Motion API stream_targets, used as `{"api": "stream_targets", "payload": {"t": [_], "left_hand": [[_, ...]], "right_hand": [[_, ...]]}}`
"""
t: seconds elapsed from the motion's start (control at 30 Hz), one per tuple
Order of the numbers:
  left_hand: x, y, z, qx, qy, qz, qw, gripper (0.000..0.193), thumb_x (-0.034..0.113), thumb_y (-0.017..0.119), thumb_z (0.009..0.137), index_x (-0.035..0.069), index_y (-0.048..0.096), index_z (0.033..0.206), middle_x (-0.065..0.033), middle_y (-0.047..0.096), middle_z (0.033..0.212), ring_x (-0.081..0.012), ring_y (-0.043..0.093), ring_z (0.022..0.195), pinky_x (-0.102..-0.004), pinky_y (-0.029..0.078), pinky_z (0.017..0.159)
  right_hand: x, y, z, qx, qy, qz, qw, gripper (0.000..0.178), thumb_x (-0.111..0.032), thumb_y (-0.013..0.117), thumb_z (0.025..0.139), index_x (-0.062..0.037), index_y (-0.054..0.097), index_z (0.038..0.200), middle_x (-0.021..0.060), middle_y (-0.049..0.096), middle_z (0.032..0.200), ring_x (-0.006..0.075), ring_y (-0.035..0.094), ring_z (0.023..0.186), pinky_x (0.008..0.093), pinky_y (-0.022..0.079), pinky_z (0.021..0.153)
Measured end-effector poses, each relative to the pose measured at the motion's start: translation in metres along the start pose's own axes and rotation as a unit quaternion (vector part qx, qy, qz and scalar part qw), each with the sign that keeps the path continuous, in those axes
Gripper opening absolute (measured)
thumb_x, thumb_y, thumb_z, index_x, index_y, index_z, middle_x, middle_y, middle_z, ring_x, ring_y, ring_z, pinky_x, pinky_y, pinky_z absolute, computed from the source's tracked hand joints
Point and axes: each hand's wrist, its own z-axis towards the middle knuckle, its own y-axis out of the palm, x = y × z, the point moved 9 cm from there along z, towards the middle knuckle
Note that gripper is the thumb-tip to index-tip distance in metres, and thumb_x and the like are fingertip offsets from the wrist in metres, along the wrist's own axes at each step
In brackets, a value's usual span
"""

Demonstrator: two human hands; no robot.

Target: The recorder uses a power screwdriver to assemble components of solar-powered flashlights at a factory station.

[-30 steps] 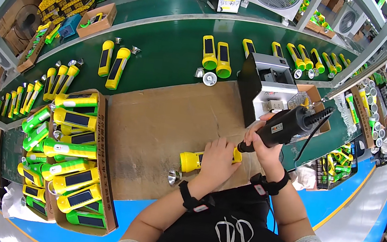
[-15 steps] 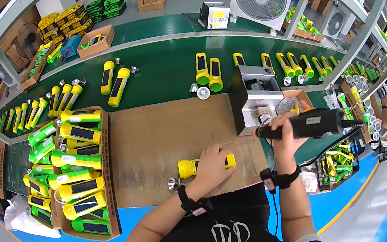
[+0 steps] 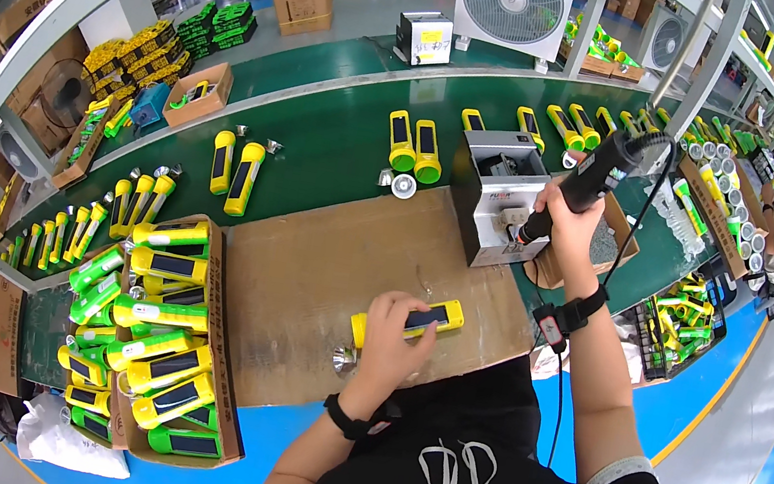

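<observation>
A yellow flashlight with a dark solar panel lies on the cardboard sheet, its panel facing up. My left hand is closed round its near part, covering some of the panel. Beside its left end sits a small shiny reflector. In my raised right hand is a black electric screwdriver, gripped round its body and tilted with the bit pointing down. That bit is close to the front of a grey-and-black box-shaped machine; whether it touches I cannot tell.
On my left stands a carton heaped with yellow and green flashlights. More flashlights rest on the green bench beyond the cardboard. A black crate of flashlights is at right. The screwdriver's cable hangs beside my right arm.
My right hand has swung the screwdriver from nearly level to steep, bringing its bit near the machine. My left hand has shifted left along the flashlight, whose panel now shows.
</observation>
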Motion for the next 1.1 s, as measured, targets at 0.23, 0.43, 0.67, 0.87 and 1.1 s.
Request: {"api": "stream_targets", "payload": {"t": [0.23, 0.43, 0.67, 0.87, 1.1], "left_hand": [[-0.024, -0.041, -0.016, -0.068, -0.007, 0.187, 0.980, 0.056, 0.023, 0.078, 0.064, 0.006, 0.054, 0.111, -0.0156, 0.052, 0.108, -0.0346, 0.046, 0.107, -0.0440, 0.036, 0.093], [-0.038, -0.019, -0.022, -0.103, 0.001, 0.184, 0.978, 0.047, 0.019, 0.071, 0.072, 0.003, 0.054, 0.113, -0.0171, 0.051, 0.109, -0.0355, 0.047, 0.105, -0.0446, 0.037, 0.091], [-0.043, -0.023, -0.025, -0.080, -0.012, 0.191, 0.978, 0.052, 0.015, 0.075, 0.067, 0.002, 0.053, 0.112, -0.0198, 0.049, 0.109, -0.0378, 0.047, 0.103, -0.0459, 0.038, 0.089], [-0.044, -0.023, -0.027, -0.069, -0.009, 0.178, 0.982, 0.053, 0.014, 0.076, 0.065, 0.003, 0.053, 0.111, -0.0192, 0.049, 0.108, -0.0372, 0.048, 0.101, -0.0456, 0.039, 0.087], [-0.042, -0.026, -0.024, -0.081, -0.013, 0.152, 0.985, 0.052, 0.018, 0.074, 0.068, 0.003, 0.052, 0.113, -0.0201, 0.051, 0.108, -0.0376, 0.049, 0.101, -0.0453, 0.039, 0.087]], "right_hand": [[-0.008, 0.026, -0.058, -0.037, 0.073, 0.146, 0.986, 0.050, 0.002, 0.056, 0.076, 0.0023, 0.035, 0.121, 0.0064, 0.052, 0.062, 0.0160, 0.053, 0.052, 0.0292, 0.046, 0.053], [-0.037, 0.098, -0.137, -0.186, 0.045, 0.214, 0.958, 0.052, -0.004, 0.056, 0.086, -0.0054, 0.023, 0.126, 0.0084, 0.051, 0.073, 0.0180, 0.054, 0.065, 0.0343, 0.046, 0.068], [-0.030, 0.135, -0.155, -0.225, 0.057, 0.219, 0.948, 0.054, 0.000, 0.052, 0.086, -0.0063, 0.020, 0.129, 0.0085, 0.051, 0.077, 0.0173, 0.054, 0.069, 0.0357, 0.047, 0.073], [-0.018, 0.140, -0.159, -0.206, 0.072, 0.185, 0.958, 0.052, -0.011, 0.057, 0.087, -0.0104, 0.024, 0.127, 0.0072, 0.048, 0.078, 0.0175, 0.053, 0.068, 0.0369, 0.047, 0.070], [-0.018, 0.142, -0.157, -0.198, 0.062, 0.186, 0.960, 0.052, -0.005, 0.055, 0.087, -0.0076, 0.023, 0.128, 0.0077, 0.049, 0.077, 0.0173, 0.053, 0.067, 0.0353, 0.047, 0.070]]}}
